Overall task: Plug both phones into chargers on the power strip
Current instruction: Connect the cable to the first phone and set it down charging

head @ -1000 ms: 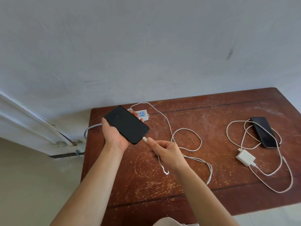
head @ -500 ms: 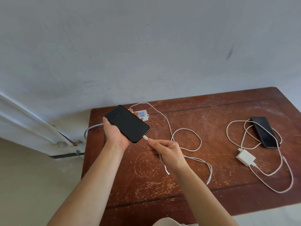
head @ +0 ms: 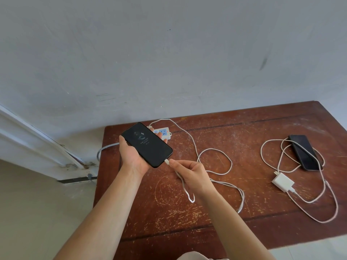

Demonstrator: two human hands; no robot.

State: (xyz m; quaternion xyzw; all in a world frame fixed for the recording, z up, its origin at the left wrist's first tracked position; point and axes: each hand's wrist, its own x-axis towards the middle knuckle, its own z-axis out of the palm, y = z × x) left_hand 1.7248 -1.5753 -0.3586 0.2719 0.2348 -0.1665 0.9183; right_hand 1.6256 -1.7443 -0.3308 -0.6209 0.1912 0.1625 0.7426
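Note:
My left hand holds a black phone above the table's left end, its screen faintly lit with a charging symbol. My right hand pinches the white cable's connector, which sits in the phone's lower end. That white cable loops across the table back to the white power strip, partly hidden behind the phone. A second black phone lies flat at the right with another white cable coiled over it. A white charger brick lies loose on the table near it.
The scratched brown wooden table stands against a grey wall. The strip's grey cord hangs off the table's left edge. A white door frame and pale floor are at the left.
The connector in my right hand has gone into the phone's port, and the dark screen now shows a faint charging symbol. Both hands stayed nearly where they were.

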